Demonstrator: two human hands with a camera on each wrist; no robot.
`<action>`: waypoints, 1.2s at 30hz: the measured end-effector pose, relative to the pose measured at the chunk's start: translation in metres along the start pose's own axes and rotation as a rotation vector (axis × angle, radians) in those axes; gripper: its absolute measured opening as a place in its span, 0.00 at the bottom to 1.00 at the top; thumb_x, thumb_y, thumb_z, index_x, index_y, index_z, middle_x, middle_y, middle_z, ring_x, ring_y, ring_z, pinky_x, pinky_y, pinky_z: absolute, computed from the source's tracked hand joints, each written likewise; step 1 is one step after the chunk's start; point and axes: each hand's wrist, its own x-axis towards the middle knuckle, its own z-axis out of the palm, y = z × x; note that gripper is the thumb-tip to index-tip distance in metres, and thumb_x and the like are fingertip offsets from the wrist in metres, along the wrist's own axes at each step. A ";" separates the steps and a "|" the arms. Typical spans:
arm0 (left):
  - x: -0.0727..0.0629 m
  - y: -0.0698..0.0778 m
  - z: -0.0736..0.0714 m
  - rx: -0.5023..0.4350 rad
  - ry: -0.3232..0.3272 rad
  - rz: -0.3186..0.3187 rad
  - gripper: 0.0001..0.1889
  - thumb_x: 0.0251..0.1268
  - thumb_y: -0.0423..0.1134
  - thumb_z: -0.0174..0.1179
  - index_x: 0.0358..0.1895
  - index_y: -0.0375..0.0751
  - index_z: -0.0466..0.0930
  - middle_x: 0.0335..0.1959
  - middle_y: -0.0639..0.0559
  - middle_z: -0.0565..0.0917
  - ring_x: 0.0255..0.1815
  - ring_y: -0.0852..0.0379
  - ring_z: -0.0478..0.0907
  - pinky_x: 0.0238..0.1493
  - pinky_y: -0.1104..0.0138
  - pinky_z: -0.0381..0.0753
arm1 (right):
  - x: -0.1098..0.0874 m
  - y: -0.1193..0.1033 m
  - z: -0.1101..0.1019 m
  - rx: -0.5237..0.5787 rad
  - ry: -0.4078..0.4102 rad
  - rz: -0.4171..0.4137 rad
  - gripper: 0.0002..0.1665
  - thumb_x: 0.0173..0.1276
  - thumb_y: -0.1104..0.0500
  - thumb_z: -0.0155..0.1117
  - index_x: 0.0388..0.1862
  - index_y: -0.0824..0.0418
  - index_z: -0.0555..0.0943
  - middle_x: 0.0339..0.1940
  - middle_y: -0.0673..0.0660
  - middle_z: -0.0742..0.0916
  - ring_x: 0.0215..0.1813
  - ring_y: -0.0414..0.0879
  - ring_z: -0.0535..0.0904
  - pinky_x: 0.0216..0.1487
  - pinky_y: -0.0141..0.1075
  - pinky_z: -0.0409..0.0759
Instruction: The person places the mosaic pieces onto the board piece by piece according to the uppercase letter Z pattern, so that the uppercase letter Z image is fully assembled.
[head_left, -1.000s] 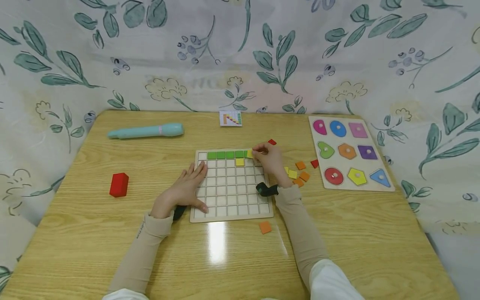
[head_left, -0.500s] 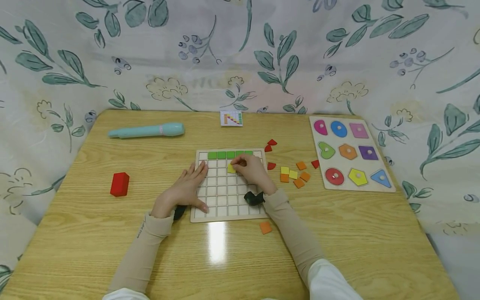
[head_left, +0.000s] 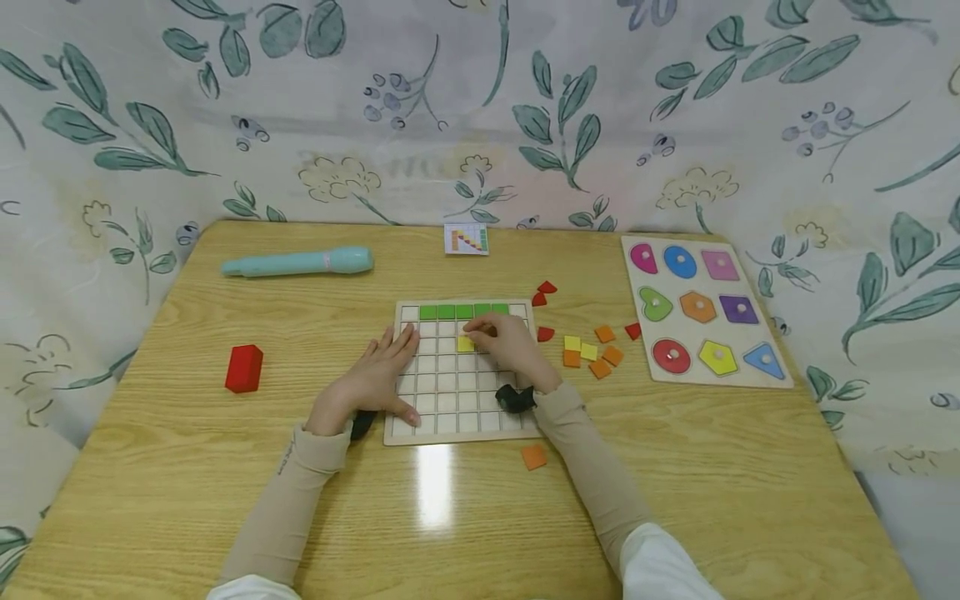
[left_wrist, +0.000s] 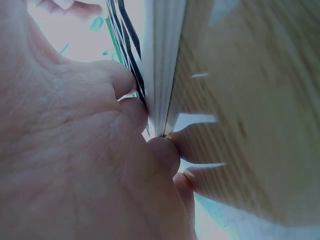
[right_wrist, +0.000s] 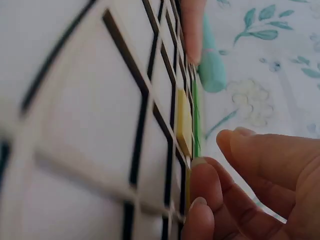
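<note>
A person fills a wooden grid board (head_left: 442, 438) on a wood-grain table (head_left: 315, 517), the left hand (head_left: 375, 379) spread flat along the board's left edge, grasping nothing. The right hand (head_left: 504, 340), fingers loosely bent, rests over the board's upper half beside a yellow tile (head_left: 465, 343) in the third row; thumb and forefinger stand apart, the tile apparently released, though whether it sits flush is hard to tell.

The work looks to be in its earlier part: five green tiles (head_left: 465, 312) line the board's top row, both end cells bare, and most lower squares show only pale wood. A second yellow strip (right_wrist: 188, 192), mostly hidden, shows behind the right fingertips. Left to use, it seems, are loose red quarter-round pieces (head_left: 546, 334), yellow squares (head_left: 588, 352) and orange squares (head_left: 604, 333) right of the board, plus one orange square below its near edge.

A pattern card (head_left: 466, 239) lies beyond the far edge. Roomy tabletop runs left of the board to a red block (head_left: 244, 368); on the right, the scattered pieces and a shape puzzle (head_left: 693, 335) narrow the way.
</note>
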 end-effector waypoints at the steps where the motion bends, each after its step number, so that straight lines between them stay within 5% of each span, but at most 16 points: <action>1: 0.000 0.000 0.000 0.000 0.002 0.005 0.72 0.35 0.60 0.76 0.77 0.34 0.34 0.80 0.39 0.32 0.79 0.35 0.25 0.76 0.40 0.32 | -0.002 0.003 -0.005 0.005 0.005 0.008 0.12 0.72 0.57 0.59 0.49 0.59 0.85 0.48 0.57 0.88 0.44 0.48 0.82 0.45 0.36 0.79; 10: 0.000 0.001 0.000 -0.023 0.008 0.015 0.72 0.34 0.59 0.77 0.77 0.33 0.34 0.79 0.38 0.32 0.78 0.35 0.24 0.76 0.40 0.31 | -0.028 0.044 -0.071 0.054 0.081 0.175 0.18 0.74 0.56 0.56 0.57 0.63 0.79 0.53 0.63 0.84 0.50 0.55 0.80 0.43 0.33 0.77; 18: -0.002 0.003 0.001 -0.026 0.016 0.024 0.71 0.36 0.57 0.77 0.77 0.31 0.34 0.79 0.36 0.33 0.78 0.32 0.25 0.75 0.38 0.31 | -0.073 0.081 -0.113 -0.061 0.064 0.205 0.21 0.70 0.61 0.61 0.59 0.67 0.76 0.52 0.67 0.84 0.50 0.58 0.80 0.46 0.38 0.79; 26: -0.003 0.001 0.001 -0.019 0.027 0.020 0.72 0.35 0.57 0.77 0.77 0.31 0.35 0.79 0.37 0.33 0.78 0.33 0.25 0.75 0.38 0.30 | -0.078 0.087 -0.107 -0.128 0.031 0.146 0.20 0.63 0.64 0.67 0.54 0.68 0.81 0.45 0.65 0.85 0.39 0.49 0.77 0.42 0.35 0.75; 31: -0.001 -0.001 0.004 -0.015 0.023 0.014 0.72 0.35 0.58 0.77 0.77 0.32 0.34 0.79 0.38 0.32 0.78 0.33 0.24 0.75 0.39 0.30 | -0.057 0.076 -0.092 -0.156 0.035 0.106 0.17 0.64 0.63 0.66 0.51 0.68 0.82 0.46 0.65 0.86 0.44 0.54 0.80 0.48 0.43 0.78; 36: 0.001 0.000 0.003 -0.010 0.016 0.015 0.73 0.34 0.59 0.77 0.77 0.33 0.34 0.80 0.39 0.32 0.78 0.34 0.24 0.76 0.39 0.30 | -0.037 0.058 -0.083 -0.164 -0.001 0.193 0.20 0.66 0.62 0.64 0.55 0.69 0.79 0.52 0.66 0.84 0.51 0.56 0.79 0.56 0.48 0.78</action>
